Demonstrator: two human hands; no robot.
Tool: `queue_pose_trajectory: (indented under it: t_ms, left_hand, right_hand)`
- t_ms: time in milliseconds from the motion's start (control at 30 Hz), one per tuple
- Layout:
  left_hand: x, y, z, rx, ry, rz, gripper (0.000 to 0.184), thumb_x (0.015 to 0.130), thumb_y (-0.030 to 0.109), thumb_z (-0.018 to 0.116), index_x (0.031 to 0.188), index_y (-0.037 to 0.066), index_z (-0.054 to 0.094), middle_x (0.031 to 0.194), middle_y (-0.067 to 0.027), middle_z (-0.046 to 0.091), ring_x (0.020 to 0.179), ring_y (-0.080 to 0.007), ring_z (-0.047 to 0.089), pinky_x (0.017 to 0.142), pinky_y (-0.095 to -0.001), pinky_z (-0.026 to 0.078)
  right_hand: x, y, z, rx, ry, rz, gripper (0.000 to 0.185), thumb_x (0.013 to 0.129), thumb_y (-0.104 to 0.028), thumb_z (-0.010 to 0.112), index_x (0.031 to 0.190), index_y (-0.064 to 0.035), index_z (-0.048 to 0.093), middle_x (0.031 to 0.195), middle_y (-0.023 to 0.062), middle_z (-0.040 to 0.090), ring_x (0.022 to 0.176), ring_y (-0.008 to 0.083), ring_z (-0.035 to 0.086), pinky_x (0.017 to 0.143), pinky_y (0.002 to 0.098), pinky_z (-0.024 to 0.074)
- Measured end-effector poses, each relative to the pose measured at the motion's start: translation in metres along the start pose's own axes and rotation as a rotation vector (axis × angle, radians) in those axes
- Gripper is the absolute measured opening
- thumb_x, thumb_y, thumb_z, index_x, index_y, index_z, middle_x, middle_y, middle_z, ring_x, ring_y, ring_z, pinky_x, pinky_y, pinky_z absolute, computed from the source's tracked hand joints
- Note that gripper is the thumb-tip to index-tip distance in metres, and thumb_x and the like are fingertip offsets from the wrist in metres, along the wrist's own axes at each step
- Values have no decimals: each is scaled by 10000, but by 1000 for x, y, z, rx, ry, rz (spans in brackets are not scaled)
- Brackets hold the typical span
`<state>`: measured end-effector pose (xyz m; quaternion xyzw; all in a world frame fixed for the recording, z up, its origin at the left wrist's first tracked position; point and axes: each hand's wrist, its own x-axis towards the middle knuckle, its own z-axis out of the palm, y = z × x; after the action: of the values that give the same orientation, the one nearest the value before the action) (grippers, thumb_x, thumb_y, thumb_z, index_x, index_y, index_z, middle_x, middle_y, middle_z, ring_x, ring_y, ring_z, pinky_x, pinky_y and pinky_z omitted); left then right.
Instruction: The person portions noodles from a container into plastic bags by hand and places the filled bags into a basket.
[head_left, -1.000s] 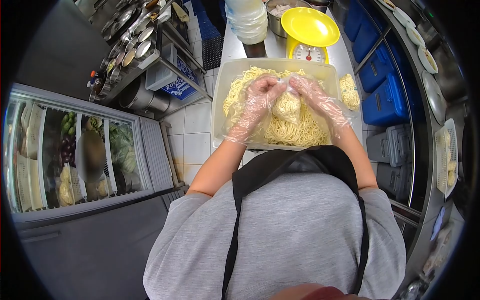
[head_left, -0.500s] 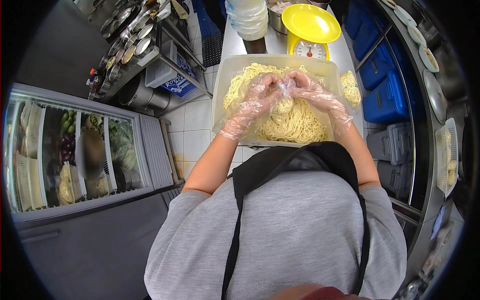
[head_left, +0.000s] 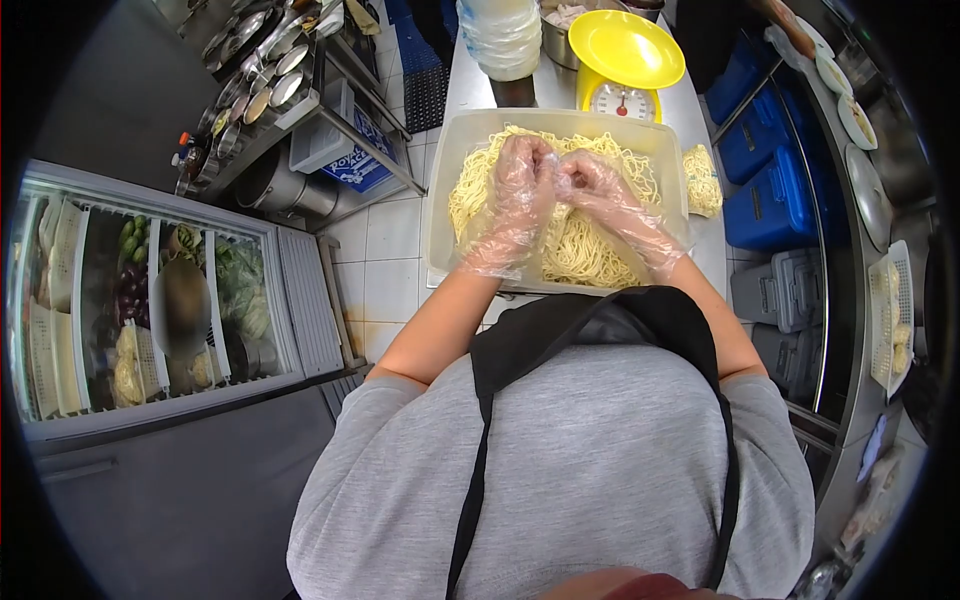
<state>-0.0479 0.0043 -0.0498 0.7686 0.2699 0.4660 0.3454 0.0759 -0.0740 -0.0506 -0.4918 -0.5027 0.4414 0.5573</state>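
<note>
Close in, a black apron (head_left: 600,325) lies over a grey T-shirt (head_left: 610,450), and two bare forearms reach forward from its sleeves. Both hands, in clear plastic gloves, meet over the middle of a translucent tub (head_left: 440,220). The left hand (head_left: 525,190) is closed, its fingers bunched toward the tub's far edge; the right hand (head_left: 605,195) is curled just beside it. Between them they pinch the gathered top of a clear plastic bag (head_left: 563,180); the rest of the bag is mostly hidden by the hands and hard to tell from what lies below. Under the hands, loose yellow noodles (head_left: 595,255) fill the tub from its near edge to its far corners. The tub stands on a pale table (head_left: 707,245), and a packed bag of noodles (head_left: 703,180) lies just beyond its right wall, at the table's right edge. Past the tub's far edge stands a yellow scale (head_left: 627,52) with a round dial. Left of the scale, nearer the table's left edge, rises a stack of plastic-wrapped containers (head_left: 500,40), and between the two, farther back, is a metal pot (head_left: 558,42).
</note>
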Motion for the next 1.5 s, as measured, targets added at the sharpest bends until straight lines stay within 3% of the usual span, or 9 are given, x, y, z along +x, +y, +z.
queue_pose_trajectory:
  t_ms: [267, 333, 667, 933, 1067, 1267, 1333, 1400, 1500]
  left_hand:
    - [-6, 0, -17, -393, -260, -219, 101, 830, -43, 554, 906, 24, 562, 950, -46, 536, 881, -133, 552, 806, -257, 447]
    - [-6, 1, -21, -401, -267, -120, 61, 848, -24, 567, 872, 31, 576, 978, -33, 523, 896, -123, 544, 835, -250, 436]
    - [-5, -18, -22, -143, -263, 70, 136, 736, 19, 692, 796, 45, 572, 870, -85, 566, 853, -225, 564, 736, -320, 462]
    - [-30, 11, -32, 120, -299, 42, 203, 823, 56, 615, 1025, 72, 627, 1193, -151, 432, 1118, -285, 460, 946, -377, 393]
    - [-30, 31, -36, 21, -318, -35, 216, 881, 122, 560, 1085, 85, 622, 1313, -142, 358, 1222, -290, 384, 1037, -391, 305]
    - [-19, 40, -38, -80, -337, 103, 325, 855, 176, 606, 1163, 85, 552, 1354, -173, 332, 1265, -330, 353, 1045, -431, 301]
    - [-12, 44, -32, -35, -366, 163, 349, 852, 193, 612, 1173, 81, 535, 1356, -175, 331, 1264, -333, 352, 1046, -436, 300]
    - [-7, 52, -28, 11, -396, 223, 375, 848, 211, 619, 1184, 77, 518, 1358, -176, 329, 1263, -336, 352, 1048, -441, 300]
    - [2, 67, -27, 62, -390, 320, 402, 844, 236, 624, 1184, 70, 490, 1357, -170, 312, 1268, -325, 345, 1052, -444, 300]
  right_hand:
    - [3, 15, -2, -22, 125, 11, 217, 799, -174, 702, 917, -94, 538, 848, -29, 459, 761, 64, 431, 679, 217, 402]
    - [8, 20, -2, -37, 185, -173, 234, 796, -182, 706, 931, -96, 535, 843, -29, 454, 742, 61, 424, 646, 221, 409]
    - [5, 10, -13, -310, 110, -151, 200, 808, -151, 682, 941, -40, 584, 920, 48, 516, 791, 117, 521, 698, 246, 454]
    - [-31, -37, 11, -755, -11, -180, 698, 638, -330, 752, 1204, -66, 442, 1173, 192, 491, 1167, 368, 441, 978, 447, 358]
    - [-31, -25, 28, -891, 194, -9, 719, 653, -265, 741, 1255, -61, 404, 1231, 226, 460, 1206, 392, 411, 999, 424, 357]
    - [-26, -12, 13, -256, 312, -183, 719, 711, -161, 701, 1322, -44, 340, 1231, 222, 462, 1193, 304, 440, 1001, 368, 356]
    - [-27, -26, 2, 312, 233, 86, 661, 769, -154, 656, 1333, -36, 330, 1230, 175, 461, 1163, 246, 449, 992, 340, 357]
    - [-32, -25, -5, 242, 256, 116, 595, 827, -183, 586, 1345, -39, 331, 1239, 138, 460, 1145, 232, 455, 976, 332, 373]
    - [-31, -11, -9, 731, 281, 116, 545, 880, -278, 498, 1358, -65, 345, 1255, 107, 470, 1158, 244, 467, 944, 390, 424]
